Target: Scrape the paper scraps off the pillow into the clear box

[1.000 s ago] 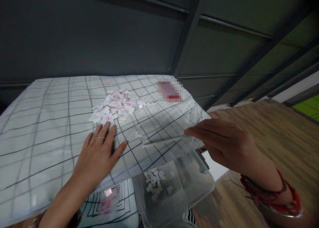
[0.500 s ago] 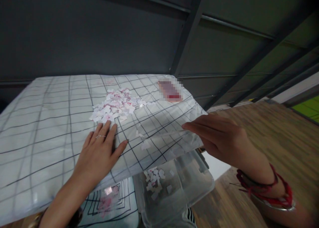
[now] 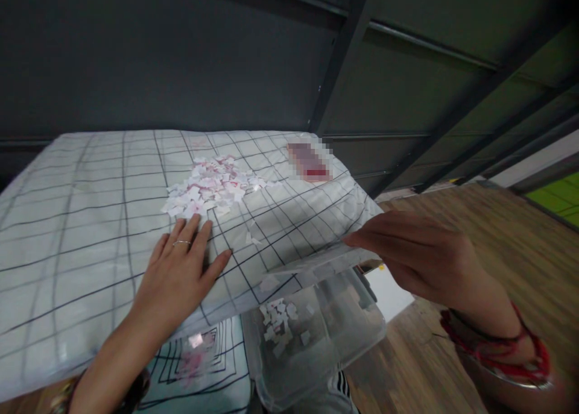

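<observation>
My left hand (image 3: 181, 263) lies flat on the checked table cover (image 3: 104, 221), fingers spread, fingertips at the near edge of a pile of torn paper scraps (image 3: 217, 188). Over the table's front edge, my right hand (image 3: 420, 260) pinches one end of what looks like a clear plastic sheet (image 3: 312, 270). A white paper scrap (image 3: 270, 282) lies at the sheet's left end. Below the edge is a clear plastic bin (image 3: 330, 354) with several paper scraps (image 3: 278, 323) in it. A few small scraps (image 3: 252, 238) lie between my hands.
A blurred-out phone-like object (image 3: 310, 161) lies at the table's back right. Dark panels (image 3: 158, 58) rise behind the table. A light blue patterned surface (image 3: 208, 372) is left of the bin; a white board (image 3: 389, 290) is right of it, above the wooden floor (image 3: 506, 251).
My right hand has drawn the clear sheet toward the front edge and slightly right. A scrap has slid to the edge with it. My left hand has stayed in place.
</observation>
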### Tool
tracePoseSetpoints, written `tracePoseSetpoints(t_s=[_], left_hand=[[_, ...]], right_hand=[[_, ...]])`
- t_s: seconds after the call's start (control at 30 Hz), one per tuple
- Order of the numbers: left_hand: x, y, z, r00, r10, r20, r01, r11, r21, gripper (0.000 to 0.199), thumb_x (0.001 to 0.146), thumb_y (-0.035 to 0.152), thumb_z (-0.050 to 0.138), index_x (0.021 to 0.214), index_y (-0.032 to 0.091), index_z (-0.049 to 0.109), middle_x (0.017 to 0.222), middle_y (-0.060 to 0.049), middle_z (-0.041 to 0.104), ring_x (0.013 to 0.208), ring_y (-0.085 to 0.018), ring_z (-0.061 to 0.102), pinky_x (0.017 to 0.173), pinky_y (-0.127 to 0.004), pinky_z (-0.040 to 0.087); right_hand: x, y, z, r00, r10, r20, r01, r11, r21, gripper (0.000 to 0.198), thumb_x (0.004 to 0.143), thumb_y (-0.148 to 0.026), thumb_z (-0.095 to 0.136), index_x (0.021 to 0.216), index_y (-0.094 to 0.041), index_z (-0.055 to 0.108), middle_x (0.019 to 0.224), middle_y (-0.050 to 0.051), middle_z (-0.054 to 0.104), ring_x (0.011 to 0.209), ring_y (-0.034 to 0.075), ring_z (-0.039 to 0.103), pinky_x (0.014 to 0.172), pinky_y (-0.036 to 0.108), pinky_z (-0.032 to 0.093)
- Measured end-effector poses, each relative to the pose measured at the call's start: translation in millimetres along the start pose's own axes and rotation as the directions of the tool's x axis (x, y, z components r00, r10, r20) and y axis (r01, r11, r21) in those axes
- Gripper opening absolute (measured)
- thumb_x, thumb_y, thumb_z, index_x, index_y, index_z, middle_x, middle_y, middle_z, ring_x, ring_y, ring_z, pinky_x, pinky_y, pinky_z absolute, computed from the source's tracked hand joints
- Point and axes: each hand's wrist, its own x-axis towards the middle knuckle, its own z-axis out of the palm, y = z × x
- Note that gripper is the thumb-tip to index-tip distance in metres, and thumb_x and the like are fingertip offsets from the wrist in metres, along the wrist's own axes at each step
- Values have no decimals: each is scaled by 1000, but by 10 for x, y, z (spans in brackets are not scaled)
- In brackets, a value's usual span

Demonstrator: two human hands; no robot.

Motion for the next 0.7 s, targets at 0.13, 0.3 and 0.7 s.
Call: tracePoseSetpoints(t_s=[0.13,0.3,0.7], left_hand=[[1,-6,13,1000,-1,-10,1,1000,-6,70,89,52,23,138,4,38,151,-19,28,141,-34,17,113,-47,18],[5,-5,2,1000,-1,2,1,1000,-1,72,89,53,21,137,3,39,150,-19,29,141,-34,17,114,-47,18],[6,4,-11,1000,3,0,-3,1000,-14,72,88,54,20,138,5,37,151,-19,28,141,-34,18,112,-48,20]], right_hand=[[-9,-8,3,1000,-1,-3,1,1000,3,23,88,-4,41,100,-15,57,77,5,67,71,12,61,66,25,51],[-92,-21,-80,1000,-20,-3,20,999,46,21,89,-7,42,100,-17,56,80,4,67,75,12,63,70,26,52],[-107,26,-89,1000,29,1,-29,1000,-13,23,90,-11,41,102,-20,58,85,4,69,81,12,65,78,26,52]])
